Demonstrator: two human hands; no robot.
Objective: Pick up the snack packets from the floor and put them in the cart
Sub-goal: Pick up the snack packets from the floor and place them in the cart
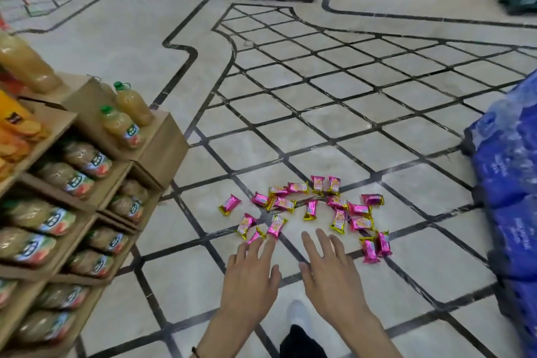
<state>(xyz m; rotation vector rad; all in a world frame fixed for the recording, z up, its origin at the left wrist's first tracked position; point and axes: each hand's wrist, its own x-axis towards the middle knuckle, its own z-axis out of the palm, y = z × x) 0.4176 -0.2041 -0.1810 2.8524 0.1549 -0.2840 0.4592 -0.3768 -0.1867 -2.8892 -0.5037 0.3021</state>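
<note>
Pink-and-gold snack packets [312, 211] lie scattered on the tiled floor [406, 113], between a cardboard juice display [96, 160] and blue wrapped bottle packs [511, 183]. Left hand [251, 273] and right hand [328, 267] hover above them, fingers spread, holding nothing.

We see the snack packets [311, 208] in shiny pink foil-like wrap with gold ends, on a smooth, glossy, stone-look floor [377, 96]. We note matt brown cardboard boxes [165, 151], clear plastic bottles [122, 126] and glossy blue plastic film over the packs [505, 183].
</note>
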